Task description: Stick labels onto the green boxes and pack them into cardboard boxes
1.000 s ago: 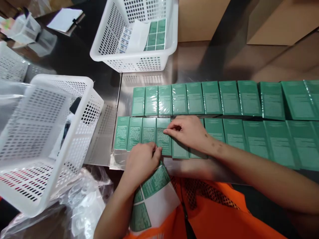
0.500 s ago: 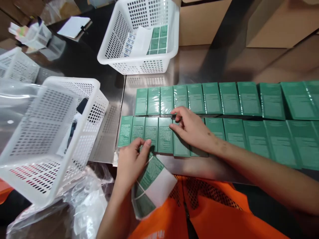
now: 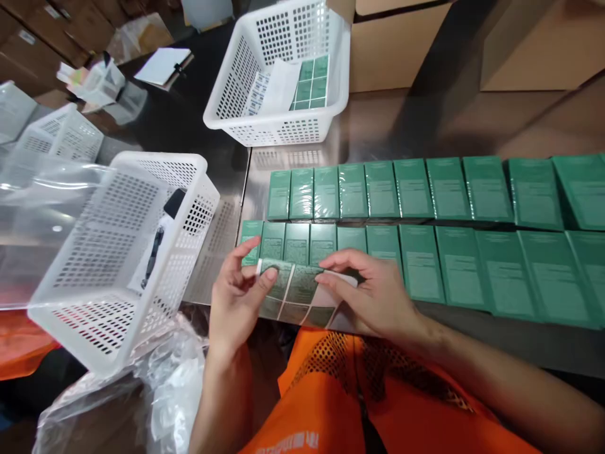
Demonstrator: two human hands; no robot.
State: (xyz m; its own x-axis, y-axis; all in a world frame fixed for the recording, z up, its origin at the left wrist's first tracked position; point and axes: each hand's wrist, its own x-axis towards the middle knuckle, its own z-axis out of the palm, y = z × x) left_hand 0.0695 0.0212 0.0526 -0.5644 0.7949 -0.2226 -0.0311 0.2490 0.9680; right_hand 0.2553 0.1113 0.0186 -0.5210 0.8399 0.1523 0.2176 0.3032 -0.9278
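A sheet of green labels (image 3: 302, 285), with a bare white backing patch on its right, is held in front of the near row of green boxes (image 3: 420, 268). My left hand (image 3: 239, 296) grips its left edge, thumb on top and index finger raised. At the right, my right hand (image 3: 378, 287) has thumb and index finger closed on the sheet at the border of a green label; whether that label is lifting I cannot tell. Several boxes at the left of the near row carry printed labels. Behind stands a second row of shiny wrapped green boxes (image 3: 380, 186).
A white basket (image 3: 278, 123) at the back holds more label sheets. Another white basket (image 3: 118, 284) at the left holds a black pen-like item (image 3: 154, 255) and papers. Cardboard boxes (image 3: 397, 50) stand at the back; a clipboard (image 3: 163, 66) lies at the back left. Clear plastic (image 3: 174, 384) hangs below.
My right hand has come from the boxes down to the label sheet. My left hand has raised and turned the sheet level before the boxes. The view has shifted slightly left.
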